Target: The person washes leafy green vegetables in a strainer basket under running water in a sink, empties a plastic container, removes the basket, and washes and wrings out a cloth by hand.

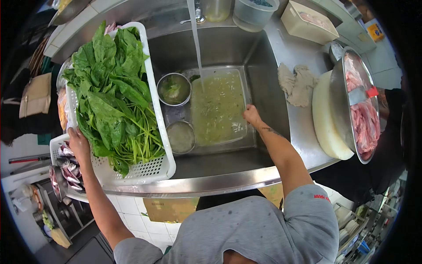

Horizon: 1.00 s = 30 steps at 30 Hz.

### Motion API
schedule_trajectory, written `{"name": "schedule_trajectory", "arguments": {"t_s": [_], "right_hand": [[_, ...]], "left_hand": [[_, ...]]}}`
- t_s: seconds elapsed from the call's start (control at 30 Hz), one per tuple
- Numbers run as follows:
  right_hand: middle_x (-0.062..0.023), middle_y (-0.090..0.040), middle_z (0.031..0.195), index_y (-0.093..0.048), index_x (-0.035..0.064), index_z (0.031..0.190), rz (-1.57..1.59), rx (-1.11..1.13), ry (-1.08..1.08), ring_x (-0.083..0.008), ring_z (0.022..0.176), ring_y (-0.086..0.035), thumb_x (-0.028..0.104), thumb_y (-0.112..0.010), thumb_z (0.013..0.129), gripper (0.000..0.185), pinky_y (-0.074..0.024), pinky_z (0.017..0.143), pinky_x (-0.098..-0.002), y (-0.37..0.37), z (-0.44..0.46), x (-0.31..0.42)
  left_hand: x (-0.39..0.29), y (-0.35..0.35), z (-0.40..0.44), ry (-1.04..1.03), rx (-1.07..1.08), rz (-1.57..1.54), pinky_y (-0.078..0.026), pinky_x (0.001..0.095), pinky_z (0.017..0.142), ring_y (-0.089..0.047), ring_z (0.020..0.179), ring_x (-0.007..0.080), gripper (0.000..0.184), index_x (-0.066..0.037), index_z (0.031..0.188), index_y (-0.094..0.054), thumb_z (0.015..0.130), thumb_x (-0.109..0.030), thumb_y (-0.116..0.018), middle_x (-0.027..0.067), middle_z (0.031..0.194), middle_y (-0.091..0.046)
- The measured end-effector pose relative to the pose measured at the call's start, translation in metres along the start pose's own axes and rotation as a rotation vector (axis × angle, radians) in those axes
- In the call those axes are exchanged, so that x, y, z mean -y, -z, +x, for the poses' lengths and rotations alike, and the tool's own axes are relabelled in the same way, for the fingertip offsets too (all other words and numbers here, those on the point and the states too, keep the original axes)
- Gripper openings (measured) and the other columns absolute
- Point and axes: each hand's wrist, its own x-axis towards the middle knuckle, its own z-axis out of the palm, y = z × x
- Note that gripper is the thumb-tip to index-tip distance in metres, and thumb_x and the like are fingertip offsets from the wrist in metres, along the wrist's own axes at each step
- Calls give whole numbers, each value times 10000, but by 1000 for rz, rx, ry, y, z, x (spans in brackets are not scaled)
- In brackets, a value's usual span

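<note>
My left hand (79, 144) grips the left rim of a white perforated plastic basket (170, 163). Wet leafy greens (116, 94), looking like spinach with long stems, are heaped in the basket, which sits on the sink's left side. Inside the steel sink (268, 88), a clear plastic tub (243, 88) holds cloudy, yellowish-green water with small bits floating in it. The fingers of my right hand (252, 115) are closed around that tub's right rim. From above, a stream of water (195, 39) falls into the tub.
Two round metal bowls (174, 89) (180, 137) stand left of the tub. On the right counter lie a grey cloth (296, 84) and a large tilted bowl of raw meat (367, 127) with a cleaver (358, 95). Purple-skinned pieces (70, 169) fill a container at left.
</note>
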Motion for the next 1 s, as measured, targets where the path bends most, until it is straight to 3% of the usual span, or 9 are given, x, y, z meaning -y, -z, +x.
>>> {"name": "schedule_trajectory", "arguments": {"t_s": [0.13, 0.23, 0.33, 0.63, 0.73, 1.0], "right_hand": [[-172, -605, 663, -597, -22, 785, 1, -38, -41, -288, 534, -589, 54, -486, 655, 187, -464, 509, -397, 1, -23, 17], [-226, -603, 680, -584, -11, 771, -98, -158, 212, -366, 605, -599, 70, -491, 649, 173, -469, 591, -470, 0, -49, 42], [-243, -593, 699, -560, 6, 796, -428, -278, 363, -404, 707, -592, 102, -528, 649, 178, -452, 677, -522, -1, -56, 56], [-179, -617, 866, -504, 64, 957, -817, -421, 464, -399, 712, -610, 114, -593, 673, 302, -478, 636, -503, 26, -96, 80], [-162, -615, 863, -494, 68, 942, -855, -461, 425, -390, 711, -615, 105, -606, 664, 301, -477, 629, -510, 28, -101, 94], [-149, -599, 785, -501, 72, 873, -982, -527, 611, -321, 690, -629, 69, -593, 654, 238, -497, 534, -414, 40, -115, 128]], "left_hand": [[-9, 5, -1, 26, 14, -36, -384, 519, 568, -517, 711, 497, 212, -31, 967, -404, 908, -233, -434, 308, 735, -536], [-11, 6, 0, 23, 17, -38, -384, 517, 563, -517, 710, 497, 211, -34, 960, -397, 909, -236, -434, 309, 728, -535], [-13, 7, 0, 70, 52, -40, -396, 523, 587, -526, 738, 497, 241, -30, 991, -409, 912, -257, -425, 305, 770, -549], [-17, 9, -2, 73, 42, -82, -387, 527, 574, -520, 729, 507, 227, -36, 961, -394, 915, -256, -423, 316, 734, -539], [-15, 6, 0, 51, 22, -104, -377, 533, 567, -515, 721, 513, 223, -39, 950, -388, 916, -257, -422, 322, 708, -535], [-20, 11, 0, 94, 67, -113, -383, 533, 585, -513, 735, 516, 233, -33, 951, -381, 918, -261, -413, 330, 727, -538]]}}
